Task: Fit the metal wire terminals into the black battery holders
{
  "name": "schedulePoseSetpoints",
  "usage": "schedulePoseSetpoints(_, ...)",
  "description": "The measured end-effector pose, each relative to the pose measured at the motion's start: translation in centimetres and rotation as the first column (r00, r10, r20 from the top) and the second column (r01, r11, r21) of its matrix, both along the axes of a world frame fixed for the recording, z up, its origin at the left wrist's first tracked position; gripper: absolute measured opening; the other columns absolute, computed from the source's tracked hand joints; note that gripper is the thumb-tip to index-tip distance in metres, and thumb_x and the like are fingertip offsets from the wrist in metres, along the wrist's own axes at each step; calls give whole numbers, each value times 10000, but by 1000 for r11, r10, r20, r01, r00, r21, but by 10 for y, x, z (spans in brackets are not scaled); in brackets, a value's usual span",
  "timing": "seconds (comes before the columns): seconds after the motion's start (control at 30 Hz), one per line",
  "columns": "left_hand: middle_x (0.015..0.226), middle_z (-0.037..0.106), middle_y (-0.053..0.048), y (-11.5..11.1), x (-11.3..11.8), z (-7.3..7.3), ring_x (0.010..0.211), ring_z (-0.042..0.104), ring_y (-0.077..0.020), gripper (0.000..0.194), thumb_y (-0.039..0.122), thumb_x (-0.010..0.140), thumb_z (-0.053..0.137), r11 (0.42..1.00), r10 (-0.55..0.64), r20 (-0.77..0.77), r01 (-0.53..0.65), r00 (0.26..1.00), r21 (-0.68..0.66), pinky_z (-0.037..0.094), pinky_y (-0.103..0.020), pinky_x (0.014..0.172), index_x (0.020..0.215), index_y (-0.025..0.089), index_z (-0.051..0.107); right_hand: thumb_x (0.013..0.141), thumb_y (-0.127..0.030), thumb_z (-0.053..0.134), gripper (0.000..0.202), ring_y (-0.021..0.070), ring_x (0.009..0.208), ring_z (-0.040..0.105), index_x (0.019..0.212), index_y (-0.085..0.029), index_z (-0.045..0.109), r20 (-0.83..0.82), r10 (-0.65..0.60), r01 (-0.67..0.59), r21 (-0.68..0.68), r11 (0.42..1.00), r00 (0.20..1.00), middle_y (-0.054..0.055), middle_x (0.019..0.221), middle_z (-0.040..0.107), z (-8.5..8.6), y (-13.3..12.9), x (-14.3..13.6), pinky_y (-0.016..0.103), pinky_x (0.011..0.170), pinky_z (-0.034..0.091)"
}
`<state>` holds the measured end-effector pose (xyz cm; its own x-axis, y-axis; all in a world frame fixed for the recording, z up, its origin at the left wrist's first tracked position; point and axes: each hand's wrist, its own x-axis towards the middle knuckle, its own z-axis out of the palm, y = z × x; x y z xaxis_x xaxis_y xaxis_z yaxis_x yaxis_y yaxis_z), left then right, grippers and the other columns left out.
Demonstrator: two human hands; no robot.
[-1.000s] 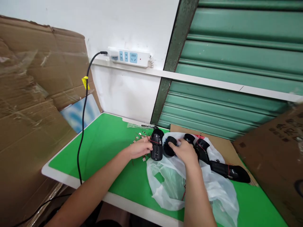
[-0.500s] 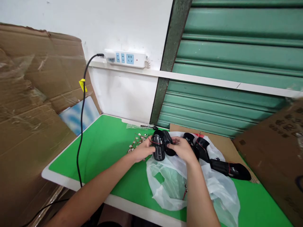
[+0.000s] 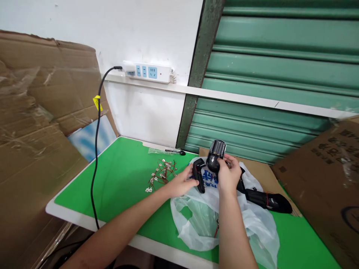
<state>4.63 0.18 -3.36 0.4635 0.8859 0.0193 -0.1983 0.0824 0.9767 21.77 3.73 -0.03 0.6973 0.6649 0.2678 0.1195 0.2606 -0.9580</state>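
Observation:
My left hand (image 3: 183,182) grips a black plastic housing (image 3: 199,179), turned on its edge, with fingers and thumb on its left side. My right hand (image 3: 228,172) is closed on a second black housing (image 3: 215,155), tilted upright, with long grooves in its upper half. The two housings are apart. Beneath them lies a crumpled white plastic bag (image 3: 196,228) with blue print. More black housings with red wires (image 3: 269,201) rest on the bag to the right, partly hidden by my right hand. Left of my left hand lies a tangle of small white parts on red wires (image 3: 165,170).
A black tool in clear wrap (image 3: 175,152) lies at the table's back edge. A black cable (image 3: 97,149) hangs from the power strip (image 3: 148,71) across the green tabletop (image 3: 112,175). Cardboard stands left (image 3: 33,149) and right (image 3: 322,179).
My hands have moved apart, separating the two housings. The right one has risen with its grooved end turned up; the left one has been turned on edge.

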Motion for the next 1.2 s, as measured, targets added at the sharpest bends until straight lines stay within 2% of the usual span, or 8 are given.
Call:
schedulePoseSetpoints(0.13, 1488, 552, -193, 1, -20, 10, 1371, 519, -372, 591, 420, 824, 725, 933, 327, -231, -275, 916, 232, 328, -524, 1208, 1349, 170, 620, 582, -355, 708, 334, 184, 784, 608, 867, -186, 662, -3, 66, -65, 42, 997, 998, 21, 816, 650, 3, -2, -3, 333, 764, 495)
schedulePoseSetpoints(0.23, 1398, 617, -194, 14, -46, 21, 1158, 678, -329, 546, 547, 897, 589, 916, 401, -165, -393, 901, 77, 571, -447, 944, 1304, 184, 618, 607, -346, 763, 337, 184, 787, 643, 903, -200, 697, -19, 284, -282, 59, 958, 959, 28, 859, 711, 12, -12, -12, 318, 736, 507)
schedulePoseSetpoints(0.33, 1238, 703, -183, 28, -74, 32, 806, 767, -283, 657, 718, 904, 411, 951, 149, -30, -151, 988, -271, 591, -329, 553, 1226, 191, 636, 657, -345, 788, 278, 179, 682, 663, 892, -207, 738, 50, 639, -634, -84, 769, 768, 31, 782, 745, 21, -27, -31, 297, 641, 510)
schedulePoseSetpoints(0.47, 863, 772, -183, 33, -99, 37, 579, 733, -284, 825, 804, 881, 319, 762, -388, 87, 373, 917, -530, 509, -297, 374, 1130, 112, 693, 762, -317, 719, 177, 190, 679, 700, 889, -203, 763, 194, 850, -797, -294, 527, 491, 51, 777, 771, 21, -41, -61, 303, 641, 530)
schedulePoseSetpoints(0.7, 844, 775, -109, 30, -108, 35, 648, 754, -255, 439, 391, 909, 547, 766, -437, 257, 507, 862, -395, 501, -238, 385, 1266, 146, 620, 798, -345, 727, 231, 209, 893, 664, 1000, -233, 718, 325, 627, -657, -21, 753, 708, 58, 989, 722, 18, -38, -68, 316, 736, 525)
schedulePoseSetpoints(0.83, 844, 767, -137, 37, -125, 42, 661, 746, -256, 325, 286, 870, 490, 885, -80, 490, 288, 868, -367, 531, -276, 455, 1070, 99, 666, 891, -334, 617, 157, 169, 731, 592, 991, -220, 659, 342, 444, -486, 46, 873, 828, 12, 809, 629, 11, -34, -71, 279, 646, 474)
schedulePoseSetpoints(1.0, 850, 756, -133, 41, -130, 50, 710, 742, -242, 393, 269, 880, 394, 863, 447, 500, -211, 742, -460, 548, -292, 502, 1087, 75, 666, 923, -210, 511, 171, 176, 772, 610, 976, -225, 673, 699, 604, -560, -344, 753, 383, 38, 914, 663, -4, -42, -98, 291, 697, 452)
schedulePoseSetpoints(1.2, 1000, 769, -135, 43, -116, 49, 693, 741, -210, 505, 445, 970, 384, 840, 506, 422, -320, 752, -438, 549, -270, 500, 1236, 98, 636, 904, -249, 639, 73, 237, 918, 643, 852, -222, 685, 745, 658, -287, -611, 738, 108, 67, 933, 687, -15, -47, -120, 304, 667, 411)
